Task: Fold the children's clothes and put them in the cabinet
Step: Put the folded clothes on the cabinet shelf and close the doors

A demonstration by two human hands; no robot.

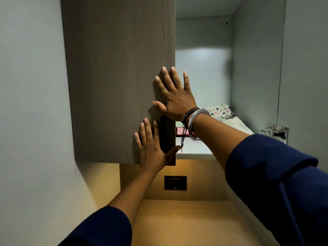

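Your left hand (150,148) and right hand (175,96) press flat, fingers spread, gripping nothing, on the wood-grain cabinet door (117,77) beside folded patterned clothes (221,112).

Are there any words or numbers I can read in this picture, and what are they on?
None: no words, numbers or labels can be read here.
The folded clothes in the cabinet carry only small clover and heart shapes, no letters.
The black wall socket has a tiny pale mark at its bottom edge, too small to read.
The cabinet door is plain wood grain.
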